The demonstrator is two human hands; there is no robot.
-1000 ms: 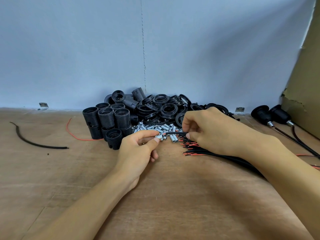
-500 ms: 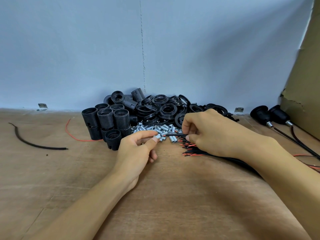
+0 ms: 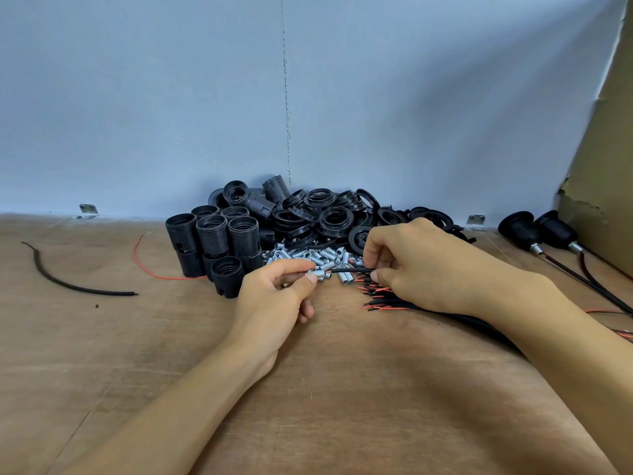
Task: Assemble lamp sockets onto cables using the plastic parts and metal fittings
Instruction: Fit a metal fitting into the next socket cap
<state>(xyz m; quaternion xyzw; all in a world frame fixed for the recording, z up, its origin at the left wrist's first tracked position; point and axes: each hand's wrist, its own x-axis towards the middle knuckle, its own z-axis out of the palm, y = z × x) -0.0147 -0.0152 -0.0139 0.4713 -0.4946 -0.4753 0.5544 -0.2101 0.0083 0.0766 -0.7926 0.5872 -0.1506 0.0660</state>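
Between left hand [image 3: 274,298] and right hand [image 3: 431,265], a thin black cable [image 3: 351,270] lies level, tip leftward. Right pinches it, left a silver fitting [image 3: 322,268].

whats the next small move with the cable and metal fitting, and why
Probably push the cable on through the metal fitting: the left hand pinches the fitting, the right hand pinches the cable close beside it, and the cable's end seems to sit at the fitting's mouth.
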